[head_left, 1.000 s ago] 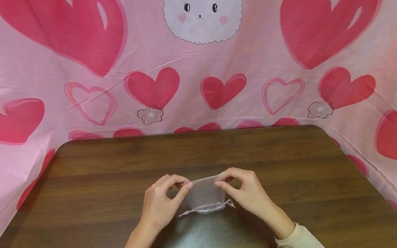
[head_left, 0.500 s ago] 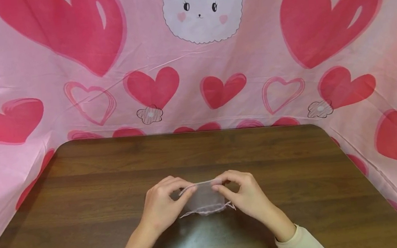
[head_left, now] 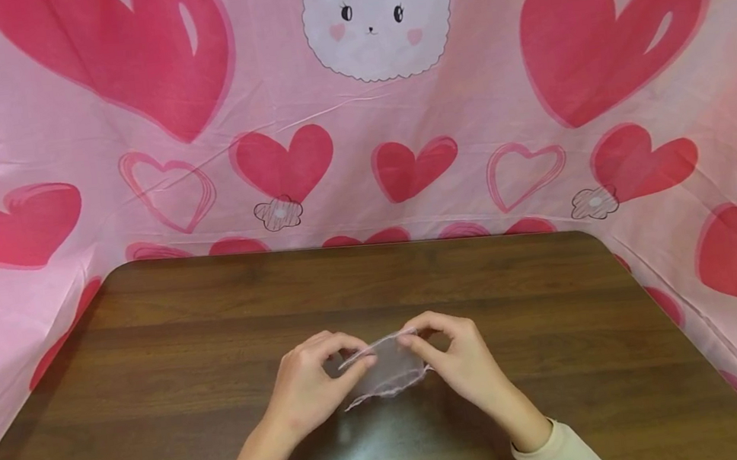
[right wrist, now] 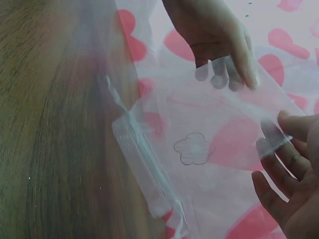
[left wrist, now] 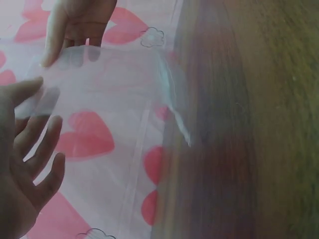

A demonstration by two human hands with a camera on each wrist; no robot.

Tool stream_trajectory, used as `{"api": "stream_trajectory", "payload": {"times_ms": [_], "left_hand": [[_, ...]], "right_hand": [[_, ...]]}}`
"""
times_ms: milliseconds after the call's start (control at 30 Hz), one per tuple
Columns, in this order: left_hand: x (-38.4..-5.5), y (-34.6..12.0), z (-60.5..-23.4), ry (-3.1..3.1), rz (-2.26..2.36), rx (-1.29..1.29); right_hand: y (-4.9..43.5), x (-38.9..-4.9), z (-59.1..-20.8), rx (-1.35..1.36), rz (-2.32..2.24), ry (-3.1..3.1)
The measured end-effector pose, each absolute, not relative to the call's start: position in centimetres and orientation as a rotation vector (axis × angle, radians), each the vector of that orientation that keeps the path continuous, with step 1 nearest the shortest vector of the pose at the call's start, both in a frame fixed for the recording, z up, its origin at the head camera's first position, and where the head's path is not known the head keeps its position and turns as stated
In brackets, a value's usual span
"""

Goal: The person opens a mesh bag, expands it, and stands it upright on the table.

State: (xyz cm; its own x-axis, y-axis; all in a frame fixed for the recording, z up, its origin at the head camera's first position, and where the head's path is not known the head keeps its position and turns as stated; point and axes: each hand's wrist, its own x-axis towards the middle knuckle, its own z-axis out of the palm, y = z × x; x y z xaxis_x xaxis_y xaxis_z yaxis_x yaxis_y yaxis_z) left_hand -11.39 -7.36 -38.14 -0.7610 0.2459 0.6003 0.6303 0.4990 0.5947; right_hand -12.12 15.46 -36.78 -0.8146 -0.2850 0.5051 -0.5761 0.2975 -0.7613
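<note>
Between my hands hangs a small sheer white drawstring pouch (head_left: 390, 365), its closed edge up and its gathered drawstring end down. My left hand (head_left: 314, 378) pinches the pouch's upper edge between thumb and forefinger, a bit in from the left corner. At the upper right corner, my right hand (head_left: 459, 353) pinches it the same way. In the right wrist view the fingers show through the mesh, and the white drawstring (right wrist: 149, 159) crosses its lower end. The cord's loose tail (left wrist: 180, 127) dangles in the left wrist view.
A dark brown wooden table (head_left: 212, 303) lies under the hands, with a glare patch near its front. Behind and at both sides hangs a pink cloth (head_left: 355, 116) printed with hearts.
My left hand has moved slightly right and inward along the pouch's edge. The pouch now tilts, its left side lower. My right hand stays nearly in place, shifting little.
</note>
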Motion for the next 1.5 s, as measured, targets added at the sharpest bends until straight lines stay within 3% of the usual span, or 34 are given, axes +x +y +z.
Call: {"api": "stream_trajectory", "payload": {"times_ms": [600,1167,1500], "left_hand": [[-10.9,-7.3,-37.4,-2.507,-1.328,-0.68],[-11.0,-7.0,-37.1,-2.538,-1.285,-0.29],[-10.8,-7.0,-36.8,-2.491,-1.393,-0.371]], "right_hand": [[15.1,-12.0,-36.7,0.897,1.438,-2.314],[15.1,-11.9,-36.1,0.766,1.422,-2.194],[14.1,-11.3,-37.0,0.808,1.344,-2.265]]}}
